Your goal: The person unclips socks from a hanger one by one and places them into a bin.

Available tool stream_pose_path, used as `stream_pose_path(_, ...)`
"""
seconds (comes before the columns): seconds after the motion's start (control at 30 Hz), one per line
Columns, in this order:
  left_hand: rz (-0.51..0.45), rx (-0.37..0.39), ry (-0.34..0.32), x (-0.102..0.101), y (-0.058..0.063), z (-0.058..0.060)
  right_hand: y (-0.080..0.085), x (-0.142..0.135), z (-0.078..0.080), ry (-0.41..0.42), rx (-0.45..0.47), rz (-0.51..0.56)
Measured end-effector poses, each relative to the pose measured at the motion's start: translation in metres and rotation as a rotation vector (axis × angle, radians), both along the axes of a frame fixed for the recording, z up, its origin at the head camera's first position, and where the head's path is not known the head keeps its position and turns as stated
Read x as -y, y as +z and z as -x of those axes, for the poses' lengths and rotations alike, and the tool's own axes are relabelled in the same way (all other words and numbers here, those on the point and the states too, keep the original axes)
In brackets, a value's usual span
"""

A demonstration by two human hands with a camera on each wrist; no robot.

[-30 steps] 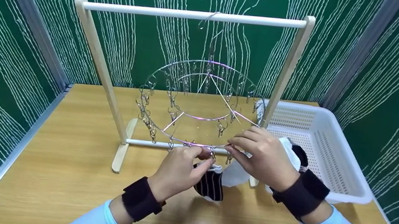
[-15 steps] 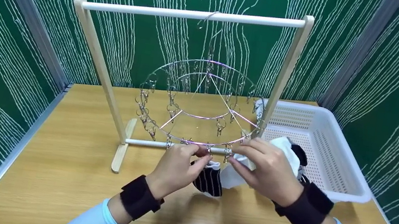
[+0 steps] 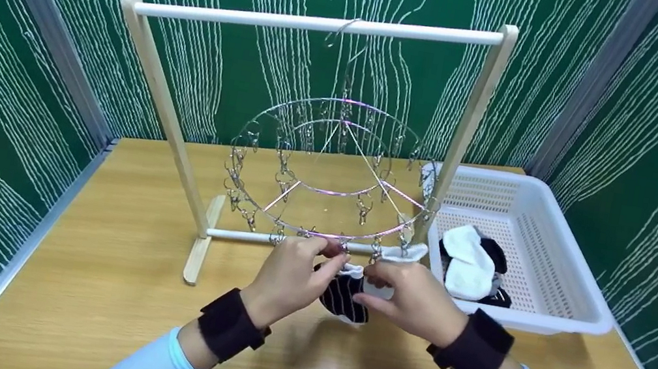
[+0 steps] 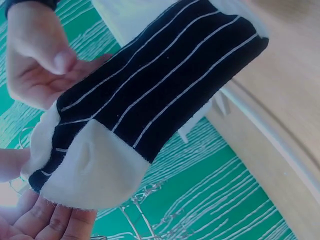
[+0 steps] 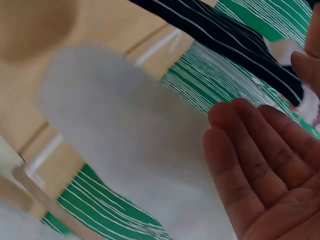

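Observation:
My left hand (image 3: 294, 278) pinches the white cuff end of a black sock with white stripes (image 3: 344, 296), just under a clip at the front of the round wire clip hanger (image 3: 330, 236). In the left wrist view the striped sock (image 4: 155, 85) stretches away from the thumb and fingers. My right hand (image 3: 416, 300) is close beside that sock, thumb and fingers apart; its fingers (image 5: 255, 155) look nearly straight in the right wrist view. A white sock (image 3: 404, 252) hangs at the hanger's front right, partly hidden behind the right hand.
The hanger hooks over the white top bar (image 3: 321, 26) of a wooden stand. On the right a white plastic basket (image 3: 557, 247) contains a white sock (image 3: 467, 262) and dark socks (image 3: 494, 255). Green walls with white lines surround the wooden table (image 3: 109, 282).
My right hand has let go at the hanger's front right rim and come down and left beside the striped sock. The left hand stays almost still at its clip.

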State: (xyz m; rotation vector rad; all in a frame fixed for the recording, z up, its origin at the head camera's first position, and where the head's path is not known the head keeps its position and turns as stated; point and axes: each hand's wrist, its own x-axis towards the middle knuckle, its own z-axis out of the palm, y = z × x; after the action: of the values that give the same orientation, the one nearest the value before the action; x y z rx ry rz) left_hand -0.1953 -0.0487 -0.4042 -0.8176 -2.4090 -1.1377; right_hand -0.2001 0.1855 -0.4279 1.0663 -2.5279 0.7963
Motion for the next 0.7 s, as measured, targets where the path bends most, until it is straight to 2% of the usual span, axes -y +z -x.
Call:
stream_pose_path(0.23, -0.001, -0.025, 0.005, 0.0, 0.001, 0.0, -0.021, 0.009, 0.007, 0.007, 0.086, 0.053)
stream_pose_path(0.4, -0.008, -0.026, 0.0, 0.0, 0.0, 0.0, -0.03, 0.013, 0.01, 0.014, 0.161, 0.09)
stream_pose_path(0.6, -0.016, -0.023, -0.004, 0.001, -0.002, 0.002, -0.038, 0.017, 0.012, 0.078, 0.264, 0.19)
stream_pose_path(0.7, -0.03, -0.034, -0.007, 0.001, -0.003, 0.002, -0.041, 0.018, 0.013, 0.098, 0.281, 0.239)
